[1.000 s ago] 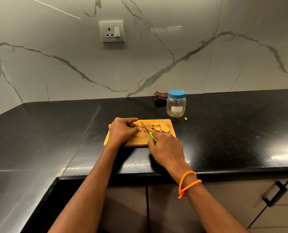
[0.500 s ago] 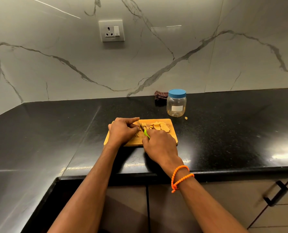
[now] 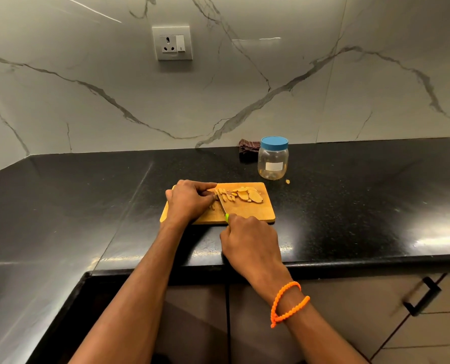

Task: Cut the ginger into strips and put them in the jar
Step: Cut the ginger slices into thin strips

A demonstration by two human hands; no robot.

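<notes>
A wooden cutting board (image 3: pixel 255 215) lies on the black counter. Ginger slices (image 3: pixel 248 194) sit at its far right, with thin ginger strips (image 3: pixel 225 196) beside them. My left hand (image 3: pixel 189 200) rests on the board's left part and holds down ginger under its fingertips. My right hand (image 3: pixel 250 245) grips the green handle of a small knife (image 3: pixel 221 204); the blade lies across the board next to my left fingertips. A clear plastic jar (image 3: pixel 273 161) with a blue lid on stands behind the board.
A dark folded cloth (image 3: pixel 248 149) lies by the wall, left of the jar. A small ginger scrap (image 3: pixel 287 181) sits on the counter near the jar. The counter's front edge (image 3: pixel 349 261) runs below my right hand. A wall socket (image 3: pixel 171 43) is above.
My right hand has pulled back toward me from the board, drawing the knife along beside my left fingertips. My left hand has stayed in place.
</notes>
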